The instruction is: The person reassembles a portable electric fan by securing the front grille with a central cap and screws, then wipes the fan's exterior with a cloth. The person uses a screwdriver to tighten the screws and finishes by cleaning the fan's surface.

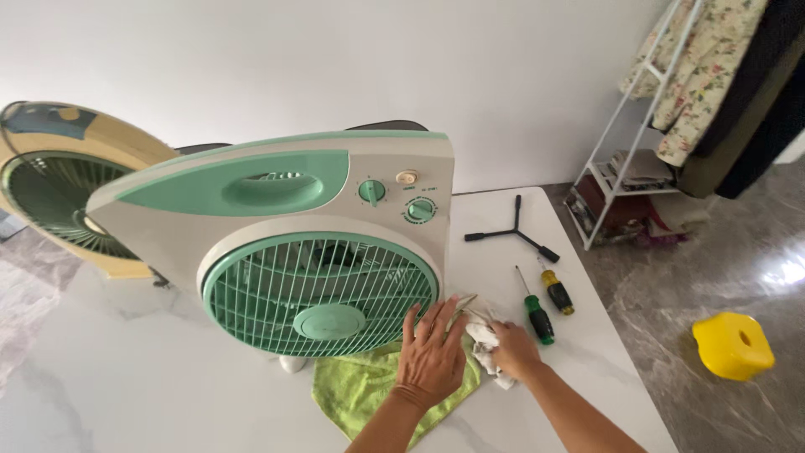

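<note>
Green-and-cream box fan [293, 226] stands upright near the tabletop's right edge, on a green cloth [369, 390]; left hand [432, 352] lies splayed on its grille; right hand [513, 348] clutches a white rag [482, 335]; likely light, grille fragile; grip the housing.

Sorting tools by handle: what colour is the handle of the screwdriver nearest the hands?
Green, with black at its end: the green screwdriver, seen in the head view.

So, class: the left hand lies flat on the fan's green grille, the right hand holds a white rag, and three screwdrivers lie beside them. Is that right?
Not quite. The head view shows two screwdrivers, not three. The left hand does lie on the grille, and the right hand holds the white rag.
</note>
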